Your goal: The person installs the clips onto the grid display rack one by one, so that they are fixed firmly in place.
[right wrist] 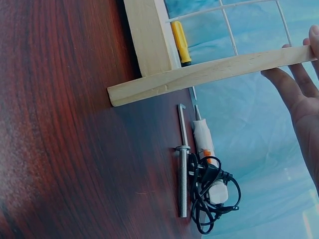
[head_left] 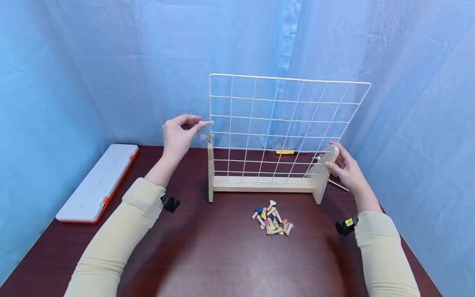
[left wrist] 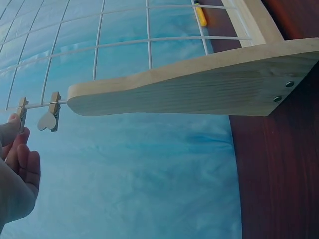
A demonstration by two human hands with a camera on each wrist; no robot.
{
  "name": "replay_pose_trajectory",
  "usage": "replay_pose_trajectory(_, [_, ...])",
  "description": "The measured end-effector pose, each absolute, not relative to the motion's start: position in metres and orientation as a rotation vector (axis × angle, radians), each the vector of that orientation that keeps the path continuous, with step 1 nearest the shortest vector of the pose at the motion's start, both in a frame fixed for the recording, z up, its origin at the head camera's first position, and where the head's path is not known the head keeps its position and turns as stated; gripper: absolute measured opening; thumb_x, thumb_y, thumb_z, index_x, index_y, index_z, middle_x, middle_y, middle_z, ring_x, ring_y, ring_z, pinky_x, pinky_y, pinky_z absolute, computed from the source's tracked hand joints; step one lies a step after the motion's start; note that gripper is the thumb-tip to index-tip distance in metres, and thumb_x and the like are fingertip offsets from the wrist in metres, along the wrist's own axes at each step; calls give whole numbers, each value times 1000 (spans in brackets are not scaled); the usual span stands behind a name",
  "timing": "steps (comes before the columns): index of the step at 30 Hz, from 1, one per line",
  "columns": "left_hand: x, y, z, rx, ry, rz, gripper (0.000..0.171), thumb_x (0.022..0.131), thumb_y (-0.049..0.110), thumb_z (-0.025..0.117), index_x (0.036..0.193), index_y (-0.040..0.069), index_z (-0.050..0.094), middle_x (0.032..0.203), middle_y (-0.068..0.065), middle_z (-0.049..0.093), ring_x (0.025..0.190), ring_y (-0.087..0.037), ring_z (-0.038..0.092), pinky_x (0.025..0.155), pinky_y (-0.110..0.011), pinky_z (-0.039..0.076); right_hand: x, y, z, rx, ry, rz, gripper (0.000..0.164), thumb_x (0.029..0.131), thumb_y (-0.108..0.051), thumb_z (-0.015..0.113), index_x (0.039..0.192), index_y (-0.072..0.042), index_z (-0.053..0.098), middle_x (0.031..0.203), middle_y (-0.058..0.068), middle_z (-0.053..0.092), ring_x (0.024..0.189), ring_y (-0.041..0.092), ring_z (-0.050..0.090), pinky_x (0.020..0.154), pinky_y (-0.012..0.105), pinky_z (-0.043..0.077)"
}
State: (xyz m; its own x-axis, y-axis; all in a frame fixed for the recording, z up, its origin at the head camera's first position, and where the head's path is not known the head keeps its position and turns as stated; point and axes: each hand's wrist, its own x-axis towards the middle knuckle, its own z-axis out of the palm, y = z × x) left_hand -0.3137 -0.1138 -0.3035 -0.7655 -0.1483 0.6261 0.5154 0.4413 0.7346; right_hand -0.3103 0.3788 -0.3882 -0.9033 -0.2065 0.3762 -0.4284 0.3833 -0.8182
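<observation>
A white wire grid (head_left: pixel 276 119) stands in a wooden stand (head_left: pixel 263 187) on the dark table. At the grid's left edge my left hand (head_left: pixel 180 133) pinches a small wooden clothespin (head_left: pixel 210 123) with a white heart, its tip at the edge wire. Just below it, another heart clothespin (left wrist: pixel 54 115) is clipped to the same wire, above the stand's left side piece (left wrist: pixel 164 89). My right hand (head_left: pixel 346 167) grips the top of the stand's right side piece (right wrist: pixel 209 72), thumb in front and fingers behind. A pile of clothespins with coloured hearts (head_left: pixel 272 220) lies before the stand.
A white case with an orange edge (head_left: pixel 98 181) lies at the table's left. Behind the stand is a yellow-handled screwdriver (head_left: pixel 285 152). Beyond the right side piece lie a metal bolt-like rod (right wrist: pixel 183 179) and a white tool with a black cord (right wrist: pixel 203 137). Blue curtains surround the table.
</observation>
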Motion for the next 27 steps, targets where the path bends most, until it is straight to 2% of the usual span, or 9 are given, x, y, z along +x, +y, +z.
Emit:
replay_pose_trajectory(2, [-312, -114, -303, -325, -2058, -1346, 28, 72, 37, 71, 93, 18, 71, 83, 2, 66, 72, -8, 56, 61, -23, 45, -311, 379, -389, 594, -2404, 1555, 65, 87, -4, 54, 141, -25, 24, 127, 18, 48, 110, 0, 49, 75, 13, 47])
replay_pose_trajectory(5, [-304, -113, -302, -355, -2028, -1299, 30, 72, 37, 71, 96, 19, 70, 89, 3, 65, 78, -10, 55, 65, -27, 46, -312, 379, -390, 627, -2372, 1604, 65, 87, -3, 54, 141, -22, 25, 123, 3, 53, 110, 2, 51, 75, 14, 47])
replay_pose_trajectory(8, [-292, -109, -302, -401, -1974, -1238, 32, 71, 35, 72, 98, 17, 69, 95, 3, 63, 84, -11, 53, 68, -31, 45, -311, 379, -390, 642, -2361, 1631, 65, 86, -2, 54, 141, -21, 25, 119, -8, 53, 110, 4, 51, 75, 14, 47])
replay_pose_trajectory(12, [-273, -94, -310, -498, -1972, -1204, 32, 70, 31, 74, 97, 15, 69, 98, 3, 63, 87, -14, 53, 68, -30, 43, -310, 380, -390, 634, -2377, 1601, 65, 87, -2, 53, 141, -22, 24, 126, 14, 50, 110, 3, 51, 75, 14, 47])
replay_pose_trajectory(15, [-261, -77, -325, -592, -2078, -1172, 35, 69, 31, 75, 99, 16, 68, 97, 2, 64, 83, -16, 52, 67, -28, 41, -311, 380, -389, 632, -2381, 1587, 65, 87, -2, 53, 141, -22, 24, 128, 24, 44, 110, 2, 51, 74, 15, 47])
replay_pose_trajectory(21, [-248, -40, -380, -816, -2364, -1076, 38, 68, 32, 76, 100, 14, 67, 95, 4, 65, 92, -13, 53, 83, -30, 38, -311, 380, -388, 632, -2363, 1613, 64, 87, 0, 53, 141, -21, 26, 121, -3, 53, 108, 2, 52, 73, 15, 48])
replay_pose_trajectory(27, [-243, -11, -434, -1075, -2684, -919, 37, 73, 33, 72, 106, 16, 65, 94, 4, 64, 90, -12, 53, 83, -29, 39, -310, 378, -390, 630, -2348, 1653, 65, 86, 1, 53, 141, -21, 26, 120, -4, 53, 107, 2, 53, 74, 15, 48])
